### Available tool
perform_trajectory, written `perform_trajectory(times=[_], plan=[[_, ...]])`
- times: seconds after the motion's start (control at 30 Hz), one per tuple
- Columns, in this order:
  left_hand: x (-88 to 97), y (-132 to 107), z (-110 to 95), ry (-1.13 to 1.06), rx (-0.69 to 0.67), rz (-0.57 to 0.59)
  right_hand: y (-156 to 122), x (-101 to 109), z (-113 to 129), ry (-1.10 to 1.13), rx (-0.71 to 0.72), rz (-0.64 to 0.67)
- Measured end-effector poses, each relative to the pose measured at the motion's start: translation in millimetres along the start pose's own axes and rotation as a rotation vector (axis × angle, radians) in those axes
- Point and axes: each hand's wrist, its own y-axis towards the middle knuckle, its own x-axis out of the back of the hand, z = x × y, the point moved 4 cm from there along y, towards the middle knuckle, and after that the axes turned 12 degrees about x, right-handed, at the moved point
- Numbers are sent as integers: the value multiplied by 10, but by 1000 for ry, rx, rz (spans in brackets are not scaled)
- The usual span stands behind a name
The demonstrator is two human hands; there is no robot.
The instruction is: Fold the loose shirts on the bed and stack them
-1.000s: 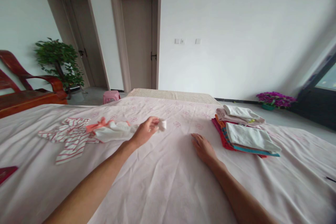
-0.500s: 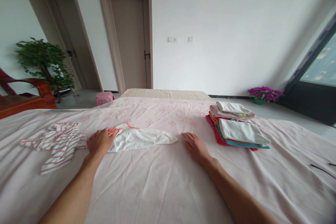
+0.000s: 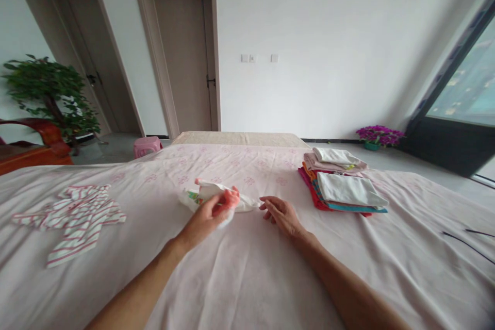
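My left hand is closed around the coral-trimmed edge of a small white garment, lifting and folding that edge over the rest. A bit of green print shows on the cloth left of the fingers. At the garment's narrow right tip is my right hand, fingers slightly bent and apart; whether they touch the cloth I cannot tell. Off to the left, a red-and-white striped garment lies spread on the pink floral sheet. Right of my right hand sits a stack of folded clothes, white pieces on top.
Dark thin cords lie at the sheet's right side. Beyond the bed are a pink stool, a wooden armchair, a leafy plant and purple flowers in a pot.
My left hand has moved right, carrying the garment's coral-trimmed edge over toward its right tip. My right hand's fingers have bent slightly near that tip. The view has shifted a little.
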Motion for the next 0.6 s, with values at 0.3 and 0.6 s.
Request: perform_trajectory(times=[0.3, 0.6], plan=[[305, 111, 435, 508, 23, -476, -33, -157, 77, -69, 25, 132], [528, 129, 607, 725, 138, -504, 85, -252, 134, -437, 119, -11]])
